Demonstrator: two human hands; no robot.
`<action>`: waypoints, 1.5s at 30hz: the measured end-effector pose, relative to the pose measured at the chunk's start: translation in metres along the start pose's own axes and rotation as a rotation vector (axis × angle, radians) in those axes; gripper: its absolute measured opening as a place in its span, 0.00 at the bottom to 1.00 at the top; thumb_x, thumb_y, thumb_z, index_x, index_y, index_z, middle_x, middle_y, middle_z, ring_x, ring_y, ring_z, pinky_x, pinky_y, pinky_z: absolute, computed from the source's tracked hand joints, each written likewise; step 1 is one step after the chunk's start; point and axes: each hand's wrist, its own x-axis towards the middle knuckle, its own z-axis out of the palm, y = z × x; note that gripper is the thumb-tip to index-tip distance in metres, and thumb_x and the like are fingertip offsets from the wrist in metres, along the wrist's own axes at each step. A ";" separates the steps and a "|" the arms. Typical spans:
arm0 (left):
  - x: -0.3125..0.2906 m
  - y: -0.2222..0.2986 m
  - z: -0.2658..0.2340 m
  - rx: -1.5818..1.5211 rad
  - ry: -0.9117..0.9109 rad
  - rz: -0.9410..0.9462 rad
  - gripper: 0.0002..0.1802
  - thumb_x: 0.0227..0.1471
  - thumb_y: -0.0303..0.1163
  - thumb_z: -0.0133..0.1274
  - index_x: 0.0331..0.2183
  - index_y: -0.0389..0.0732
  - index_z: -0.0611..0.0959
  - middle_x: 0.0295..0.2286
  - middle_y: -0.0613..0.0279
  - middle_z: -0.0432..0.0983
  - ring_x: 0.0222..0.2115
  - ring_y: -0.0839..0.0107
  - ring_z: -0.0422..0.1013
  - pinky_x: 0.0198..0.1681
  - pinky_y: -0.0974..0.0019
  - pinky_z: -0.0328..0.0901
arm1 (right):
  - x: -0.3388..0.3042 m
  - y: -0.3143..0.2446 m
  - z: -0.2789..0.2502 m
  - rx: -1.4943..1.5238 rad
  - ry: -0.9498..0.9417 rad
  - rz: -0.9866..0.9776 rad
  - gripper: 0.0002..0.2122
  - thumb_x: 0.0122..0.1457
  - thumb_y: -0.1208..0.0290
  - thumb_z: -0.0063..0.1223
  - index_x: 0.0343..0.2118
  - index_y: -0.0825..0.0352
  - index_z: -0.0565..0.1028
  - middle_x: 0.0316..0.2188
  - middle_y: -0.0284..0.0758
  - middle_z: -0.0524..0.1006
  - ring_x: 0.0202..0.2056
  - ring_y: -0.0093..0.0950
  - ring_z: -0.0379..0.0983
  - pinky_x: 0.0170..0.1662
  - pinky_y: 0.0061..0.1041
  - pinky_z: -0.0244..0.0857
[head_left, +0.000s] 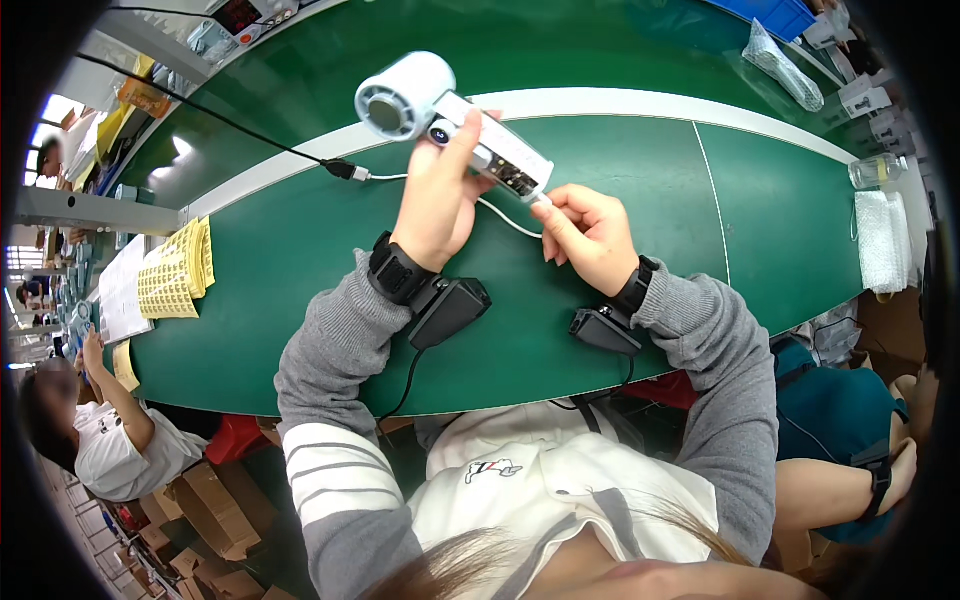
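My left hand (438, 200) is wrapped round the handle of a white handheld fan (418, 88), which slants above the green table. The fan's round head points up and left, and a stretch of its handle lies open, with a dark circuit board (512, 178) showing inside. At the handle's lower end, the fingers of my right hand (592, 236) pinch the plug of a white cable (508, 222). Whether the plug is fully in the fan cannot be seen. The cable runs behind my left hand to a black cable connector (343, 169).
Yellow label sheets (178, 272) and white paper (122, 290) lie on the left of the green table (640, 330). Bubble wrap (882, 243) and a clear jar (876, 171) are at the right end. Co-workers sit on both sides. A black cord (240, 128) crosses the upper left.
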 end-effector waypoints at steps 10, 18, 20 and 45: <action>-0.080 0.118 0.028 0.926 0.229 1.389 0.20 0.50 0.27 0.42 0.44 0.24 0.64 0.35 0.42 0.69 0.36 0.54 0.69 0.39 0.57 0.67 | 0.006 -0.003 0.001 0.058 -0.026 -0.035 0.08 0.56 0.71 0.43 0.27 0.71 0.70 0.11 0.29 0.69 0.12 0.13 0.62 0.15 0.13 0.54; -0.161 0.189 -0.022 -0.110 -1.089 0.350 0.22 0.46 0.30 0.42 0.43 0.26 0.66 0.30 0.46 0.69 0.36 0.56 0.68 0.38 0.59 0.64 | 0.000 0.002 0.004 0.142 -0.023 0.054 0.09 0.57 0.68 0.43 0.26 0.70 0.71 0.10 0.28 0.68 0.13 0.13 0.62 0.15 0.13 0.54; -0.167 0.196 -0.027 0.035 -1.016 0.296 0.23 0.46 0.32 0.43 0.43 0.26 0.66 0.33 0.45 0.68 0.37 0.55 0.67 0.39 0.58 0.64 | 0.004 0.000 0.004 0.170 -0.029 0.087 0.10 0.57 0.67 0.43 0.26 0.69 0.71 0.10 0.28 0.68 0.13 0.13 0.62 0.15 0.13 0.54; 0.111 -0.108 0.153 1.491 -0.547 0.507 0.41 0.32 0.39 0.55 0.50 0.36 0.61 0.36 0.47 0.72 0.27 0.58 0.72 0.34 0.64 0.66 | -0.019 0.010 0.034 -0.441 -0.800 -0.553 0.12 0.49 0.62 0.49 0.21 0.68 0.74 0.16 0.32 0.75 0.19 0.27 0.71 0.22 0.26 0.61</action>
